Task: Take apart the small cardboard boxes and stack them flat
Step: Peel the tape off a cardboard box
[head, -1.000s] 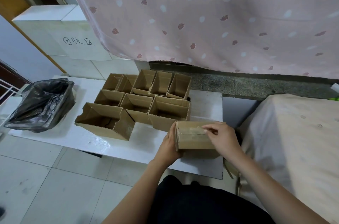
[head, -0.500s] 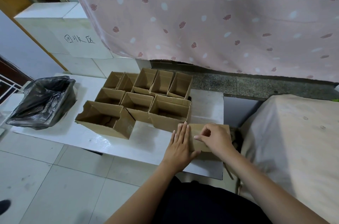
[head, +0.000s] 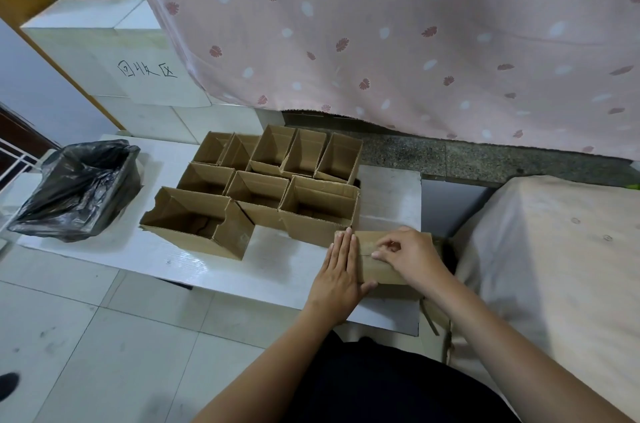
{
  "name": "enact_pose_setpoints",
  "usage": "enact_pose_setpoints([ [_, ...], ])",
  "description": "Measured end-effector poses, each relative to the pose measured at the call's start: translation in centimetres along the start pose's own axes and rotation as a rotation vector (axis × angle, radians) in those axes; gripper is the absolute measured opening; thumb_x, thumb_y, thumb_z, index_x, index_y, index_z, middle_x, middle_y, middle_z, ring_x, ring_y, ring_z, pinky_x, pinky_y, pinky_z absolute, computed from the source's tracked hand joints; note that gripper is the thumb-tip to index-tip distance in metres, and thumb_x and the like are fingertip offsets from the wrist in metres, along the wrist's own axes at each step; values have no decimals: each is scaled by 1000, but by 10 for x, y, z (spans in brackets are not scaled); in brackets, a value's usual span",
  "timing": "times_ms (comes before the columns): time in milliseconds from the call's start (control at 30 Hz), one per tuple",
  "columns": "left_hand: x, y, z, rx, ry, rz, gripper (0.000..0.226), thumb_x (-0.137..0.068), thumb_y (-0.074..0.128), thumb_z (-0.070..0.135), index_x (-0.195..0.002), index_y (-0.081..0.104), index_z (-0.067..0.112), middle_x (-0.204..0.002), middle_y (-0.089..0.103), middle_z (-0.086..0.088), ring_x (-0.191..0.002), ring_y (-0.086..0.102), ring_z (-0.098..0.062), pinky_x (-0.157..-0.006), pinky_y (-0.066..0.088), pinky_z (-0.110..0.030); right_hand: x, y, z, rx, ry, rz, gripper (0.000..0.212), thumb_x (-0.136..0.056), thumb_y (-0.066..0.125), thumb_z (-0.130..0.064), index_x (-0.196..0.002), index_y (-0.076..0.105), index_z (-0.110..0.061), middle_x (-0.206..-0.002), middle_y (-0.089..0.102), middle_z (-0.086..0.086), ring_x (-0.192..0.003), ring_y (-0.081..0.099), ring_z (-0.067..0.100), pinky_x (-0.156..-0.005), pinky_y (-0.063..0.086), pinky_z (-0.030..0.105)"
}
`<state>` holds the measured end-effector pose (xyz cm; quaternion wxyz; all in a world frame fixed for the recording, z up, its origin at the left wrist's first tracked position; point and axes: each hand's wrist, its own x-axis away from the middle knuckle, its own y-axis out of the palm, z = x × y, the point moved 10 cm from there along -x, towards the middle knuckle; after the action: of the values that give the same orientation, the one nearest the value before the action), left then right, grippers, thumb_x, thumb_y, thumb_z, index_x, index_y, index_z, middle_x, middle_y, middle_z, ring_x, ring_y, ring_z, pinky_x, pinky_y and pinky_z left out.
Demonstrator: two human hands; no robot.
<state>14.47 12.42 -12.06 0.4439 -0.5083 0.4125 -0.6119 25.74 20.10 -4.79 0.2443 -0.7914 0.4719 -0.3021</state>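
A small brown cardboard box (head: 375, 266) lies on the near right part of the white table (head: 145, 249), its taped bottom facing up. My left hand (head: 341, 270) lies flat with straight fingers against the box's left end. My right hand (head: 407, 254) rests on top of the box, thumb and forefinger pinching at the tape (head: 374, 254) along the seam. Several open upright boxes (head: 318, 206) stand in rows on the table behind it, with a larger torn box (head: 197, 220) at the front left.
A bin lined with a black bag (head: 78, 187) sits at the table's left end. A cloth-covered surface (head: 554, 266) is close on the right. A pink curtain (head: 398, 34) hangs behind, and a white block with handwriting (head: 149, 71) stands at the back left.
The box went from being held up in both hands to lying on the table. My left hand flattened against its left end and my right fingers moved onto the tape seam.
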Motion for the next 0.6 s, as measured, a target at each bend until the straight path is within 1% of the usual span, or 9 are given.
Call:
enact_pose_setpoints([
  [67, 0, 0, 0, 5, -4, -1, 93, -92, 1, 70, -151, -24, 2, -161, -29, -16, -147, -31, -27, -124, -11, -39, 2, -6, 4, 6, 21, -6, 16, -79, 83, -19, -93, 77, -15, -101, 56, -6, -82, 56, 3, -71, 36, 2],
  [133, 1, 0, 1, -2, -8, 2, 93, -93, 4, 69, -151, -23, 1, -160, -29, -17, -147, -31, -28, -124, -11, -39, 7, -15, 7, -3, 15, 26, 11, -76, 84, -15, -81, 74, -17, -98, 57, -6, -80, 58, 1, -73, 41, 4],
  [200, 2, -1, 2, -13, -1, 16, 91, -97, 8, 68, -153, -22, 3, -160, -30, -17, -147, -32, -30, -124, -11, -40, 11, -27, 13, 12, 16, 86, 21, -73, 86, -16, -69, 66, -21, -86, 60, -10, -77, 60, 2, -66, 42, 8],
  [267, 3, -2, 4, -6, 21, 32, 85, -100, 13, 65, -155, -21, 10, -159, -33, -16, -147, -32, -31, -124, -11, -41, 13, -34, 21, 56, 43, 107, 27, -71, 88, -21, -65, 61, -22, -74, 63, -11, -72, 60, 1, -59, 38, 11],
  [367, 5, -5, 7, -14, 32, 45, 79, -101, 13, 62, -156, -21, 17, -158, -34, -17, -146, -34, -33, -123, -13, -42, 13, -32, 23, 75, 45, 63, 29, -68, 89, -20, -73, 61, -22, -69, 63, -9, -69, 60, 8, -57, 38, 12],
  [400, 5, -6, 9, -14, 29, 44, 78, -102, 14, 61, -156, -21, 16, -158, -34, -18, -145, -34, -33, -123, -14, -42, 13, -29, 19, 56, 33, 34, 30, -68, 89, -18, -81, 63, -27, -71, 63, -8, -68, 59, 10, -57, 38, 10],
  [467, 5, -7, 13, -7, 21, 42, 78, -103, 17, 57, -155, -21, 12, -159, -32, -18, -146, -33, -32, -122, -15, -43, 12, -22, 16, 13, 20, -12, 43, -71, 86, -15, -101, 69, -38, -78, 64, -5, -70, 58, 9, -61, 38, 5],
  [533, 4, -9, 18, 10, 16, 39, 78, -105, 21, 52, -155, -19, 7, -159, -30, -17, -147, -31, -31, -122, -16, -44, 9, -24, 16, 41, 11, 6, 30, -74, 85, -17, -99, 77, -30, -86, 70, -7, -79, 60, 6, -68, 36, 4],
  [600, 4, -11, 21, 18, 14, 36, 78, -105, 24, 49, -155, -17, 4, -159, -30, -15, -148, -29, -30, -121, -19, -45, 8, -27, 19, 65, 28, 40, 17, -75, 85, -19, -91, 79, -22, -85, 71, -9, -79, 61, 0, -66, 35, 1],
])
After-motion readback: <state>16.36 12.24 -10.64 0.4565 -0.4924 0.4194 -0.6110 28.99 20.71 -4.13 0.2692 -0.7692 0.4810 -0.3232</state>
